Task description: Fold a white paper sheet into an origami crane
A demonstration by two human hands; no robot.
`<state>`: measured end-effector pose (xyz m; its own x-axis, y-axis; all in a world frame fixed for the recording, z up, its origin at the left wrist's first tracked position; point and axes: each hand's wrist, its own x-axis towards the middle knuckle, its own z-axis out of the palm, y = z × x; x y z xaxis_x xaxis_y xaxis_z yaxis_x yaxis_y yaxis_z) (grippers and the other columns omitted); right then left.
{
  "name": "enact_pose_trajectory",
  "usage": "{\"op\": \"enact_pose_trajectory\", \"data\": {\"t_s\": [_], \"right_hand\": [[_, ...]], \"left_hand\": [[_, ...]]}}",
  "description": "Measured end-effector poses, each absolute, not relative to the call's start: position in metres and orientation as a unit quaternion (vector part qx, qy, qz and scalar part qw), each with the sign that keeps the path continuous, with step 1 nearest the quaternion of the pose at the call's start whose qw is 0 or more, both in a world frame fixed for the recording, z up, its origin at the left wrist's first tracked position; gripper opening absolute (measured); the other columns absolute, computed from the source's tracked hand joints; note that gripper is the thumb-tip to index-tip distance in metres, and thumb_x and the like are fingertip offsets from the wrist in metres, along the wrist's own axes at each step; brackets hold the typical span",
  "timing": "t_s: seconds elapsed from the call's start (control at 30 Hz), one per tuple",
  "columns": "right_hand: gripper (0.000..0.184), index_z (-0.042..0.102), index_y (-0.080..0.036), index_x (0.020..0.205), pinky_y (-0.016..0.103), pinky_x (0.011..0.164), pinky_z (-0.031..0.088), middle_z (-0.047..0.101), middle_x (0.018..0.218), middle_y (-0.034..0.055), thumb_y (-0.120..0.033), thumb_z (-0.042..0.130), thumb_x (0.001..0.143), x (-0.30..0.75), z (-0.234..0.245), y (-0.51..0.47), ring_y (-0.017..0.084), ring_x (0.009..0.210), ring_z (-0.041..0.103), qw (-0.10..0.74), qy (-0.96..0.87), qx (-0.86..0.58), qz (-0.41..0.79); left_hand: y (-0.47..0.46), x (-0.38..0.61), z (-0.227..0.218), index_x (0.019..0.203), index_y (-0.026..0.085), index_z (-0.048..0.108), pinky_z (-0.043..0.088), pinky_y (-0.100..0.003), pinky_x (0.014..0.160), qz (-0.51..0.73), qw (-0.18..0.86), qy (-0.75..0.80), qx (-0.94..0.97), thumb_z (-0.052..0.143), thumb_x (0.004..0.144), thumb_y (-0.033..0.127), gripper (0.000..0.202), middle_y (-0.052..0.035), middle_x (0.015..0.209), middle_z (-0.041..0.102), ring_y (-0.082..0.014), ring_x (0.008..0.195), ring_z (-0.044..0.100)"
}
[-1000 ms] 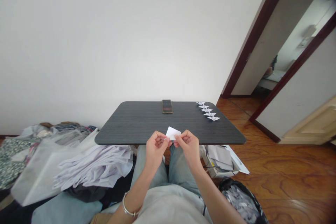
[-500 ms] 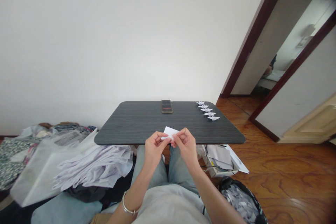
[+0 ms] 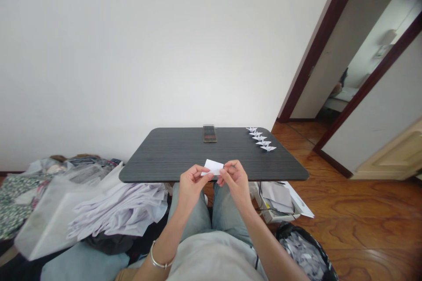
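A small piece of white paper [image 3: 213,166] is held up over the near edge of the dark table [image 3: 171,153]. My left hand [image 3: 194,182] pinches its left side between thumb and fingers. At the right side, my right hand [image 3: 234,180] has thumb and fingertips closed on the paper's edge. The far right of the table bears a slanting row of several folded white paper cranes [image 3: 260,138], apart from both hands.
A phone-like dark object [image 3: 209,133] lies at the table's back edge. Piled clothes [image 3: 118,210] fill the left side. On the right floor are a white box of papers [image 3: 278,204] and a black bag [image 3: 305,250] of paper scraps.
My hands have moved slightly apart, the left one a little leftward and the right one a little rightward. More of the paper's face now shows between them.
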<state>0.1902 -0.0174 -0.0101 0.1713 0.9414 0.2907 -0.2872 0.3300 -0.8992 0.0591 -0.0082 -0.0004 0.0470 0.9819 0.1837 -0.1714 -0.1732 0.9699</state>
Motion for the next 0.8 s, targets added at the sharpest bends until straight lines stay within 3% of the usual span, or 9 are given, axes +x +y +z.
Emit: {"op": "enact_pose_trajectory", "data": {"t_s": [0.27,0.8], "right_hand": [[0.020,0.060,-0.018,0.063,0.023,0.050,0.049,0.059,0.057,-0.0007,-0.034,0.070,0.070,0.1904,-0.0089,-0.0182,0.013,0.054,0.059,0.656,-0.489,-0.394,0.418],[0.024,0.056,-0.018,0.055,0.023,0.047,0.047,0.058,0.048,-0.0016,-0.033,0.071,0.066,0.1864,-0.0075,-0.0192,0.012,0.046,0.056,0.679,-0.457,-0.409,0.403]], "left_hand": [[-0.0111,0.0608,0.0023,0.069,0.015,0.062,0.049,-0.024,0.062,0.565,0.480,0.404,0.535,0.073,0.064,0.024,0.015,-0.0027,0.068,0.072,-0.0155,0.063,0.066],[-0.0125,0.0657,0.0034,0.067,0.014,0.065,0.051,-0.026,0.061,0.576,0.509,0.394,0.504,0.072,0.062,0.025,0.014,-0.0029,0.061,0.071,-0.0165,0.059,0.066]]}}
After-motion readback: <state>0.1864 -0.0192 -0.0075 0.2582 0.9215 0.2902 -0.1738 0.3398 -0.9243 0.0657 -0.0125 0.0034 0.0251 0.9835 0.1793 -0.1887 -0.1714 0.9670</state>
